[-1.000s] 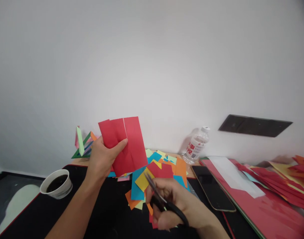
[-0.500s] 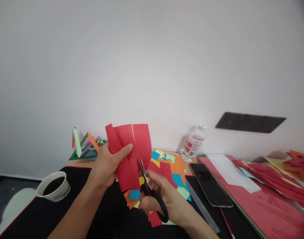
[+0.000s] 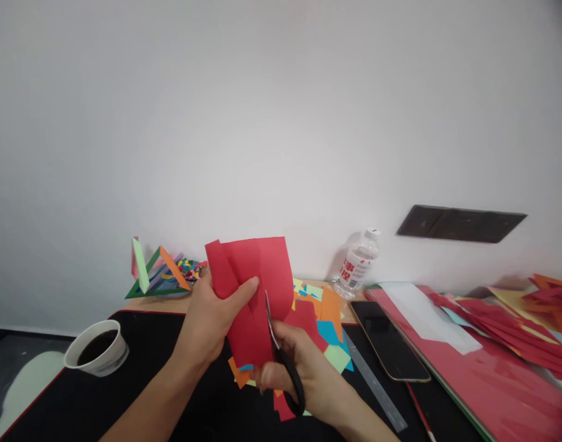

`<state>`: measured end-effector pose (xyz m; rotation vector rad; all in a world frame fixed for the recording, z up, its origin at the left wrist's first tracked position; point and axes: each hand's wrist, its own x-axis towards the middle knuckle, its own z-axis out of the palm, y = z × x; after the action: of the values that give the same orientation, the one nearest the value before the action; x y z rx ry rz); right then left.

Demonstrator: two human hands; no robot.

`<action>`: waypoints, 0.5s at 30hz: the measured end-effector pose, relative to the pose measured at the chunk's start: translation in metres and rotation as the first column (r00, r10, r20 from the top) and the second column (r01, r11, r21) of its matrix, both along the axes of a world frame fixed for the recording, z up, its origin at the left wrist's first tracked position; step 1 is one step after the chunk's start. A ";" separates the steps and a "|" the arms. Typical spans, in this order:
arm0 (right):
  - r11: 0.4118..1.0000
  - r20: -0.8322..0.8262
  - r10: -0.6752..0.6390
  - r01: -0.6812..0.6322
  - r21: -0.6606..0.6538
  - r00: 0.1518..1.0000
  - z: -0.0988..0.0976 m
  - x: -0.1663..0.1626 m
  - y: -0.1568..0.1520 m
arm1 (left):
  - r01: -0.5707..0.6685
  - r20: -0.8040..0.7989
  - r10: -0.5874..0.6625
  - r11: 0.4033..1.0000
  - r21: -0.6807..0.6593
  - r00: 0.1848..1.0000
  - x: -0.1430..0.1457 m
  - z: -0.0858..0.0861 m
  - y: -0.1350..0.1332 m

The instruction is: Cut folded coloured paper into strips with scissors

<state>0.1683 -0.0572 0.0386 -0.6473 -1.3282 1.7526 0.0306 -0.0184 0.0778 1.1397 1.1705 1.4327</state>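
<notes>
My left hand (image 3: 216, 313) grips several pieces of red paper (image 3: 248, 337), thumb on the near face and fingers hidden behind. A narrow red strip stands at the left of the bundle. In my right hand (image 3: 299, 356) is a pair of scissors (image 3: 292, 383) with black handles, blades pointing up. The blades look closed or nearly so, lying along a cut edge in the red paper. Below and behind the hands, a spread of coloured paper scraps (image 3: 329, 307) in orange, blue, yellow, green and red lies on the black mat (image 3: 193, 411).
At the left stands a paper cup (image 3: 101, 362) of dark liquid. Folded paper frames (image 3: 147, 276) sit at the back left. To the right are a water bottle (image 3: 358, 264), a phone (image 3: 389, 341), a ruler (image 3: 375, 387), a red pencil (image 3: 419, 408) and stacked red paper sheets (image 3: 506, 380).
Both hands and the red paper have shifted slightly right and down. The scissor blades have come together, and the gap at the paper's top no longer shows.
</notes>
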 end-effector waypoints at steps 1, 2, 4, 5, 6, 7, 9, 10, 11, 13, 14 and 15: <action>1.000 0.001 -0.010 0.010 0.000 1.000 0.000 0.000 0.000 | -0.005 -0.025 0.005 1.000 0.003 1.000 0.001 0.000 -0.001; 1.000 -0.003 -0.018 0.018 -0.002 1.000 0.000 0.000 0.000 | -0.008 -0.050 0.008 1.000 0.005 0.999 0.001 0.000 -0.001; 1.000 -0.023 -0.028 0.028 -0.007 0.999 -0.002 -0.001 0.000 | -0.020 -0.084 0.021 1.000 0.014 0.996 0.002 0.000 -0.002; 1.000 -0.034 -0.029 0.028 -0.008 0.999 -0.003 -0.001 0.001 | -0.024 -0.094 0.026 0.999 0.020 0.995 0.002 0.000 -0.002; 1.000 -0.043 -0.030 0.029 -0.007 0.999 -0.004 -0.001 0.001 | -0.024 -0.100 0.026 0.999 0.023 0.995 0.003 -0.001 -0.002; 1.000 -0.052 -0.029 0.029 -0.003 0.998 -0.005 -0.002 0.001 | -0.027 -0.101 0.029 0.999 0.026 0.994 0.002 -0.002 -0.002; 1.000 -0.065 -0.029 0.029 0.002 0.997 -0.007 -0.002 0.001 | -0.036 -0.098 0.039 0.999 0.031 0.994 0.002 -0.003 -0.001; 1.000 -0.069 -0.030 0.031 0.004 0.997 -0.008 -0.002 0.001 | -0.040 -0.095 0.043 0.999 0.033 0.995 0.002 -0.004 -0.001; 1.000 -0.071 -0.030 0.031 0.007 0.997 -0.008 -0.002 0.001 | -0.043 -0.093 0.046 0.998 0.036 0.995 0.002 -0.004 -0.001; 0.999 -0.067 -0.036 0.037 0.012 0.997 -0.009 -0.002 0.001 | -0.040 -0.097 0.044 0.998 0.038 0.994 0.002 -0.004 -0.001; 0.999 -0.062 -0.041 0.042 0.017 0.997 -0.009 -0.002 0.001 | -0.038 -0.101 0.042 0.999 0.037 0.994 0.002 -0.004 -0.001; 0.999 -0.057 -0.043 0.044 0.021 0.997 -0.009 -0.001 0.001 | -0.040 -0.103 0.043 0.999 0.036 0.994 0.002 -0.004 -0.001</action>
<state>0.1668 -0.0561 0.0295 -0.6058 -1.2841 1.7070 0.0323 -0.0195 0.0737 1.2326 1.2523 1.4445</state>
